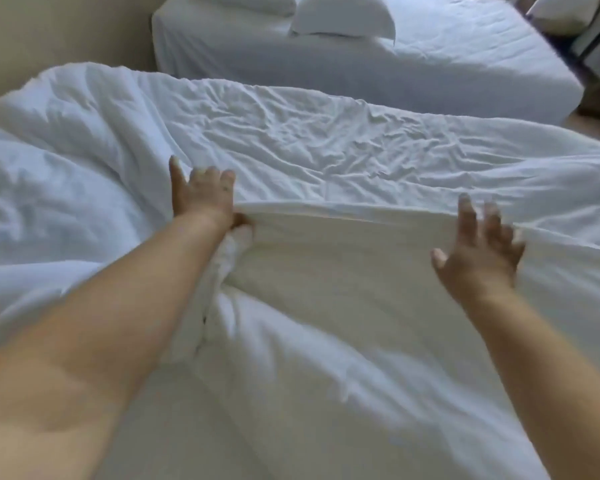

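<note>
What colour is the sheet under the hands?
Plain white, no pattern; the sheet shows best in the head view.

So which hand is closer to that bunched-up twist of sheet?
Left. The left hand sits just beyond the bunched sheet, which runs beside its wrist. The right hand is spread open, far off to the right of it.

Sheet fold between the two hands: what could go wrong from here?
1. The bunched cloth sits under the left hand. Smoothing onward may press that lump into the folded sheet.
2. The right hand is open with spread fingers and has no grip, so its end of the fold could slip back.
3. The wrinkled sheet beyond is heavily creased, and those creases may get trapped under the fold.
</note>
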`<action>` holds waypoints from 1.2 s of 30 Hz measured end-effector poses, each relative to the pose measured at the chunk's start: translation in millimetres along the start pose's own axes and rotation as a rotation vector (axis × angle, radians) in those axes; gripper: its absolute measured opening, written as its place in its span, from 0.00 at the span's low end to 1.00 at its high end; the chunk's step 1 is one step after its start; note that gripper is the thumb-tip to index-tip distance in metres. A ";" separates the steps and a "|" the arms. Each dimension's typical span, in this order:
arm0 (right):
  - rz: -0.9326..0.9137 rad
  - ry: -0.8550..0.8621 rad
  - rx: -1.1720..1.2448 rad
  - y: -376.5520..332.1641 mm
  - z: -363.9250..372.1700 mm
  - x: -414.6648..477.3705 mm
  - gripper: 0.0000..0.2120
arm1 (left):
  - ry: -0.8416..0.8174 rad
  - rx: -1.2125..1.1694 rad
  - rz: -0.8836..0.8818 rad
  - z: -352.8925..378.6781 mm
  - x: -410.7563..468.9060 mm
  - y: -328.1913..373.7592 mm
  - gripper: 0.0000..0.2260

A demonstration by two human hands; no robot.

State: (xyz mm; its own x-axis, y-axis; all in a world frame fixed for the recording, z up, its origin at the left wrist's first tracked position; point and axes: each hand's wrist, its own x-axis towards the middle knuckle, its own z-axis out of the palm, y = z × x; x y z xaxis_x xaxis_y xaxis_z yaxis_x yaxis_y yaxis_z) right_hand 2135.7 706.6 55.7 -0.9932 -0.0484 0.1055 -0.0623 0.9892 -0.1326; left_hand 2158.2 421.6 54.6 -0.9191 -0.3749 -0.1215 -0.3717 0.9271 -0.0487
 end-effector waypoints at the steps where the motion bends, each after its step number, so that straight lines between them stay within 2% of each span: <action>1: -0.097 -0.025 0.000 -11.1 21.7 -15.0 0.36 | -0.149 -0.048 -0.032 20.8 3.6 10.6 0.36; 2: -0.260 0.000 -0.030 -21.0 46.9 -35.5 0.37 | -0.260 -0.169 -0.059 46.0 -3.6 16.0 0.37; 3: -0.363 -0.115 -0.075 -28.9 72.0 -61.8 0.38 | -0.285 -0.271 -0.031 73.1 -20.3 15.5 0.37; 5: -0.404 -0.339 -0.160 -33.6 122.4 -112.7 0.41 | -0.030 -0.250 0.172 120.6 -77.5 3.9 0.35; 6: -0.422 -0.384 -0.167 -30.8 146.7 -133.2 0.42 | 0.071 -0.211 0.253 139.0 -108.0 -4.2 0.37; 9: -0.521 -0.542 -0.093 -20.7 191.1 -179.1 0.46 | 0.141 -0.160 0.399 176.2 -184.2 -33.7 0.38; 11: -0.442 -0.577 -0.079 -29.4 185.3 -180.2 0.45 | 0.200 -0.145 0.407 183.1 -208.7 -47.5 0.40; 12: -0.394 -0.651 -0.120 -34.8 172.6 -173.5 0.47 | 0.207 -0.148 0.392 185.2 -213.6 -53.8 0.41; 14: -0.420 -0.676 -0.181 -39.5 156.3 -164.5 0.49 | 0.142 -0.138 0.299 177.7 -219.0 -61.8 0.40; 15: -0.416 -0.724 -0.162 -42.6 145.2 -163.6 0.44 | 0.098 -0.156 0.254 170.4 -220.9 -63.1 0.38; 16: -0.430 -0.720 -0.136 -45.7 136.9 -165.5 0.37 | 0.065 -0.169 0.205 162.2 -223.2 -63.3 0.35; 17: -0.474 -0.624 -0.093 -46.7 133.3 -170.7 0.33 | 0.035 -0.159 0.157 156.3 -225.8 -63.3 0.32; 18: -0.524 -0.435 -0.025 -47.5 131.3 -179.4 0.32 | 0.015 -0.142 0.097 153.9 -228.8 -64.1 0.29; 19: -0.559 -0.327 0.062 -47.7 128.9 -188.4 0.31 | 0.000 -0.146 0.043 152.1 -232.8 -64.8 0.28; 21: -0.662 -0.135 0.225 -51.4 122.5 -201.4 0.34 | 0.083 -0.171 -0.096 151.0 -241.0 -69.0 0.29; 22: -0.697 -0.111 0.246 -57.9 117.7 -206.1 0.37 | 0.083 -0.207 -0.183 147.9 -245.7 -71.5 0.33; 24: -0.826 -0.047 0.279 -70.4 109.6 -212.2 0.45 | -0.025 -0.262 -0.286 145.6 -257.9 -80.1 0.35; 25: -0.906 -0.024 0.265 -79.2 109.9 -213.8 0.51 | -0.125 -0.286 -0.332 141.6 -264.8 -84.9 0.34; 27: -1.049 -0.037 0.179 -107.7 106.6 -211.9 0.59 | -0.143 -0.311 -0.374 138.8 -276.2 -100.6 0.35; 29: -1.141 -0.019 0.114 -141.0 108.5 -210.1 0.56 | -0.124 -0.310 -0.374 137.1 -283.3 -124.0 0.36; 34: -1.272 -0.165 -0.102 -216.9 120.1 -214.2 0.48 | -0.081 -0.370 -0.423 148.7 -267.3 -196.3 0.36; 36: -1.311 -0.160 -0.188 -247.6 133.4 -210.2 0.48 | -0.081 -0.400 -0.409 160.9 -243.0 -231.3 0.36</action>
State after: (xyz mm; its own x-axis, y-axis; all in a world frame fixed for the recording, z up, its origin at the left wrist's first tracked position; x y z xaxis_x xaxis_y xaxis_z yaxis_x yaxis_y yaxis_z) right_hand 2346.8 453.4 -65.1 -0.2112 -0.9751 -0.0682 -0.9725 0.2026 0.1154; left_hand 2488.5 298.3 -64.1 -0.6833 -0.6869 -0.2476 -0.7295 0.6287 0.2692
